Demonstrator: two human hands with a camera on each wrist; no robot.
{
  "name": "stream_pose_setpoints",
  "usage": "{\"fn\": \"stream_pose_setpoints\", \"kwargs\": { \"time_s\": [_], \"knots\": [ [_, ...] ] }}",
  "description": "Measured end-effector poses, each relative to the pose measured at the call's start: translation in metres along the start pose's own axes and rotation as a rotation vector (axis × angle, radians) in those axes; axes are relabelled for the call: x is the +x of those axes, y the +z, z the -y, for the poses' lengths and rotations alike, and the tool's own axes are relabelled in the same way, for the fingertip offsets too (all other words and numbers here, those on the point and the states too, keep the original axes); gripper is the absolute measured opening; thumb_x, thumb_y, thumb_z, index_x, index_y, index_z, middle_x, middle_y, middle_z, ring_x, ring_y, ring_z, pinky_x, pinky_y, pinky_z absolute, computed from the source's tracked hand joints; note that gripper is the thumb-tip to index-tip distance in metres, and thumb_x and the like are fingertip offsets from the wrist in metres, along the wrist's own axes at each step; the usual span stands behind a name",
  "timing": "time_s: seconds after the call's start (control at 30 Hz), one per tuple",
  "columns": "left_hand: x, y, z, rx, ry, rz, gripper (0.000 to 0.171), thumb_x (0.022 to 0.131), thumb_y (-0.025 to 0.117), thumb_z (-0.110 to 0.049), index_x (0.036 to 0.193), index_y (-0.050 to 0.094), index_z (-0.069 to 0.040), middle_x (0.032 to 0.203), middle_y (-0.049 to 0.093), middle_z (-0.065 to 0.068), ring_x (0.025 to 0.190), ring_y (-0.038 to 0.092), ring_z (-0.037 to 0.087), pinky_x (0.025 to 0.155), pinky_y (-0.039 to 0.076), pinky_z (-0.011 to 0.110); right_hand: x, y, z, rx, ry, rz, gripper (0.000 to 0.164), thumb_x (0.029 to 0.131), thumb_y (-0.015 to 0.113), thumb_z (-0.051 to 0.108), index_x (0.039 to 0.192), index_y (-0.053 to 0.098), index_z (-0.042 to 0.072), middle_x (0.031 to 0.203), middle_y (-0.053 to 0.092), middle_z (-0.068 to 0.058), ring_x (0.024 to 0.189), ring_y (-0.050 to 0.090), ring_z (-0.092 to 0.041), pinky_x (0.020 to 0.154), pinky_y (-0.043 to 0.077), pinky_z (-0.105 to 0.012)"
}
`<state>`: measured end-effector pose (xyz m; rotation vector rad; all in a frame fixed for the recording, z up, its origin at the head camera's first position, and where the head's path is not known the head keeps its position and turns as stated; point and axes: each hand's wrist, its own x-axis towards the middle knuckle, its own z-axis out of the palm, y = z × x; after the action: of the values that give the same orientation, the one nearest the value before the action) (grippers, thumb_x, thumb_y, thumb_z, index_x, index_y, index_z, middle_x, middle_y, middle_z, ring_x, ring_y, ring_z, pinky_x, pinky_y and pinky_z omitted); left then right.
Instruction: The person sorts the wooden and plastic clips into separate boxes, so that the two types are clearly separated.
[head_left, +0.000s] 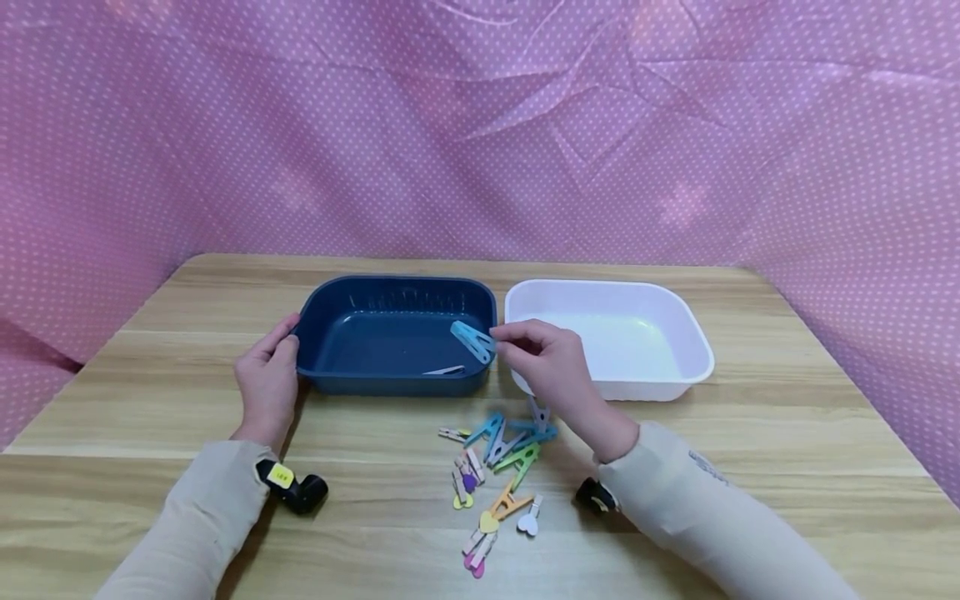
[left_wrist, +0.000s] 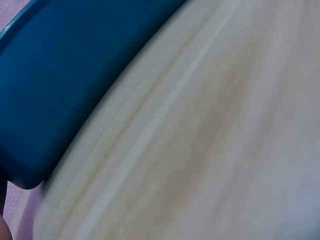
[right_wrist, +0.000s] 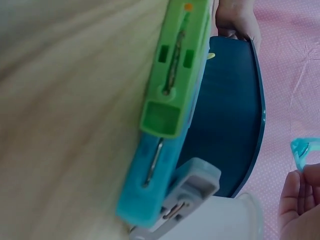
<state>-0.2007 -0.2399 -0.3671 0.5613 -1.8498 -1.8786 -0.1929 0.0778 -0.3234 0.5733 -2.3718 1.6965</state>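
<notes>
The right hand point(head_left: 551, 358) pinches a blue clothespin point(head_left: 471, 340) near frame centre, while the left hand point(head_left: 268, 379) grips a navy basin point(head_left: 390, 386) centre-left.

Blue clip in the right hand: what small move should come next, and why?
Perhaps release the blue clip into the navy tray: in the head view, the right hand pinches it over the tray's right end, and another clip lies inside.

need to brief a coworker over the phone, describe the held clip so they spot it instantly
Find the dark blue tray beside the white tray. At its near right corner, the right hand pinches a light blue clip. Unlike the blue clips lying on the table, it is held.
</notes>
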Motion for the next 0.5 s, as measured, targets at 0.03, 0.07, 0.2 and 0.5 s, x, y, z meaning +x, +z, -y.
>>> {"fn": "stream_pose_setpoints", "kwargs": {
  "time_s": [0.03,0.07,0.2,0.5],
  "knots": [
    [0.000,0.000,0.000,0.002,0.000,-0.002,0.032,0.093,0.049,-0.015,0.123,0.061,-0.015,0.130,0.056,-0.002,0.126,0.044,0.007,0.100,0.035,0.018,0.001,0.001,0.000,-0.001,0.005,-0.002,0.018,0.086,0.061,0.006,0.100,0.071,0.002,0.096,0.069,-0.009,0.076,0.056,-0.017,0.067,0.051,-0.021],
    [0.000,0.000,0.000,0.001,-0.002,-0.002,0.032,0.093,0.049,-0.015,0.123,0.061,-0.016,0.130,0.056,-0.003,0.126,0.044,0.007,0.100,0.035,0.018,0.002,0.002,0.001,-0.004,0.008,-0.005,0.017,0.086,0.062,0.006,0.100,0.071,0.003,0.096,0.069,-0.009,0.076,0.056,-0.017,0.067,0.051,-0.021],
    [0.001,0.000,0.000,-0.006,0.002,-0.002,0.032,0.093,0.050,-0.015,0.123,0.061,-0.015,0.129,0.057,-0.002,0.125,0.045,0.007,0.099,0.036,0.017,0.008,0.006,0.001,-0.007,0.028,-0.017,0.018,0.087,0.062,0.009,0.101,0.071,0.005,0.093,0.069,-0.008,0.075,0.056,-0.016,0.065,0.051,-0.022],
    [0.000,0.000,-0.001,-0.026,-0.003,-0.009,0.032,0.092,0.051,-0.014,0.122,0.061,-0.014,0.128,0.057,-0.002,0.126,0.044,0.007,0.099,0.036,0.017,0.019,0.020,0.003,0.078,0.079,-0.031,0.017,0.086,0.063,0.010,0.100,0.071,0.005,0.092,0.069,-0.008,0.074,0.055,-0.015,0.062,0.048,-0.019]
  ]
}}
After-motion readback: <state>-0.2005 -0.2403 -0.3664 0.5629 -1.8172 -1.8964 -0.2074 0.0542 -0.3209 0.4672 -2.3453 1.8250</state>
